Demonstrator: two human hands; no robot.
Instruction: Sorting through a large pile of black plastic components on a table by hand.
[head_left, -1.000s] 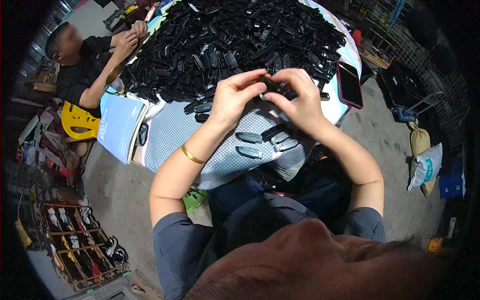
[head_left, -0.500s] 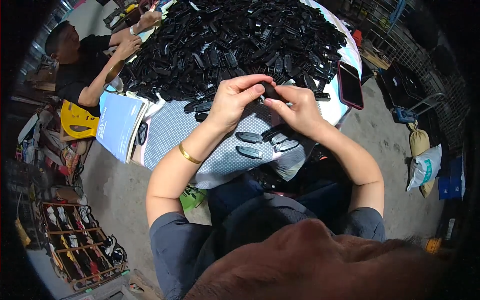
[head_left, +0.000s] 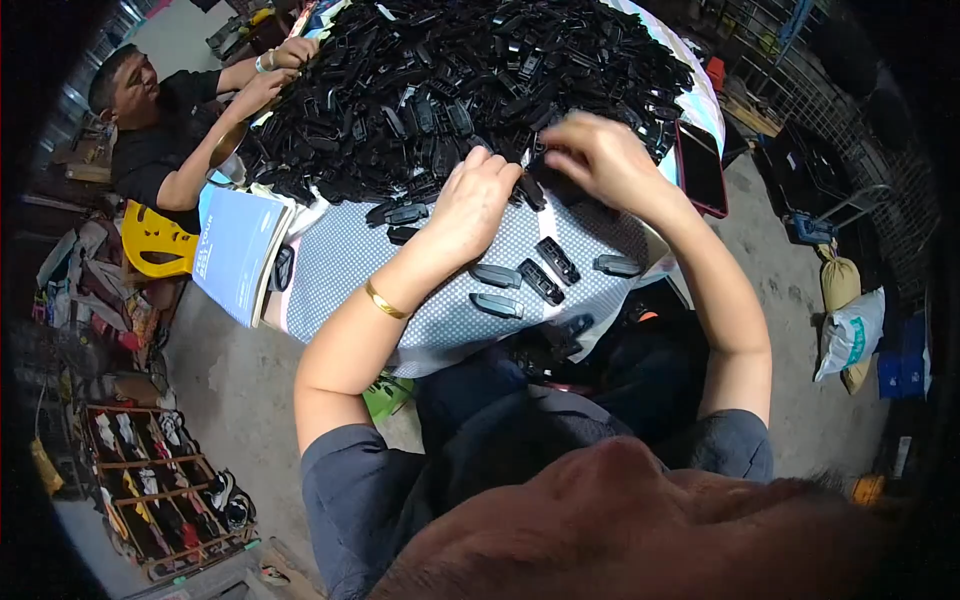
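My left hand (head_left: 474,205) rests at the near edge of a large heap of small black oblong plastic casings (head_left: 430,110). Its fingers are curled together, and what they hold, if anything, is hidden. Just right of its fingertips is a dark casing (head_left: 532,190). My right hand (head_left: 606,168) is over the heap's near right side, its fingertips smeared by motion; I cannot make out whether they hold anything. On the dotted cloth (head_left: 350,240) before me lie several casings: two smooth grey-black ones (head_left: 497,305) at left, two with hollow insides showing (head_left: 541,282), and one (head_left: 617,265) at right.
A phone (head_left: 700,165) lies at the table's right edge. At the left edge are a blue book (head_left: 238,245) and a metal cup (head_left: 228,155). A co-worker (head_left: 150,130) reaches into the heap from the left, beside a yellow stool (head_left: 155,240). Sacks (head_left: 850,330) stand on the right floor.
My hands were together around a dark piece and are now apart. The right has moved up over the heap, the left slightly down. Casings on the cloth now show more clearly, spread apart.
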